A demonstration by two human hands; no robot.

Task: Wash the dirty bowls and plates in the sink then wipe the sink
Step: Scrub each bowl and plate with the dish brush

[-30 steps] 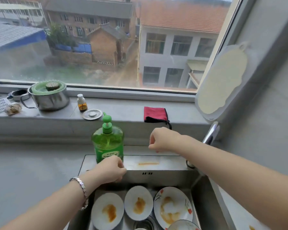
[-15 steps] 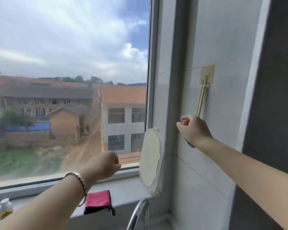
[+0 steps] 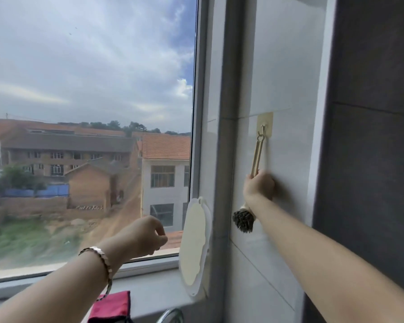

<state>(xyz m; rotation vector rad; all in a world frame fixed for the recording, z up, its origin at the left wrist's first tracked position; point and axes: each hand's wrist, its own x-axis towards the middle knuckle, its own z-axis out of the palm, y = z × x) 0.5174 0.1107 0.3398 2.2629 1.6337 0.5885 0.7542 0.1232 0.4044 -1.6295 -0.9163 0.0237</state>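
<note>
At tiled wall [image 3: 285, 89] | right hand [image 3: 258, 186] grip clamped on wooden brush [image 3: 257, 157] | left hand [image 3: 140, 236] loosely curled, empty

Right grip [image 3: 258, 186] raised, curled round the brush [image 3: 243, 220] handle; left grip [image 3: 141, 236] loosely curled, hovering.

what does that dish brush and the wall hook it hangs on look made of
Dish brush: pale tan matte handle, likely wood or bamboo; dark, coarse, splayed bristles, plant fibre or stiff synthetic, can't tell. Wall hook: yellowish, slightly see-through stick-on plate, probably plastic, with a small glinting metal-looking hook.
</note>
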